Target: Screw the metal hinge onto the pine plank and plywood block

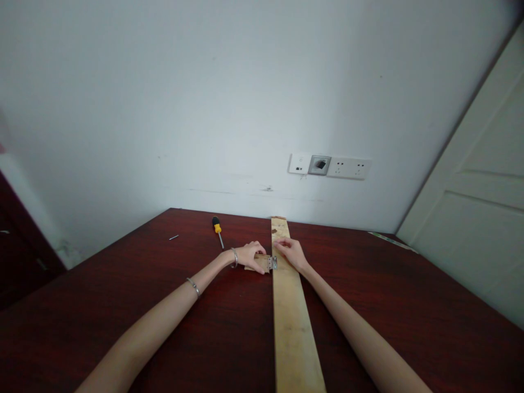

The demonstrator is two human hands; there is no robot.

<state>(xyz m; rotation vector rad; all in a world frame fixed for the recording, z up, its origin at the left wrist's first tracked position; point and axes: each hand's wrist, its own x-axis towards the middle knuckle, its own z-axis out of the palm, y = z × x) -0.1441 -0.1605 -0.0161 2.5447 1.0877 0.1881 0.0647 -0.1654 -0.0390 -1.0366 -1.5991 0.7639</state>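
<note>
A long pale wooden plank (292,327) runs from the near edge of the view toward the wall. Against its left side lies a small wooden block (262,263), with a metal hinge (273,263) bridging the two. My left hand (250,255) grips the block, its thumb along the near side and its fingers across the far side. Over the plank, just beyond the hinge, my right hand (291,251) has thumb and fingertips pinched together. Whatever is between those fingertips is too small to make out.
On the dark red table (213,322), a yellow-and-black screwdriver (218,229) lies left of the plank. Farther left is a thin metal piece (174,237). Behind the table, the white wall carries outlets (347,168). A white panelled door (483,191) stands at the right.
</note>
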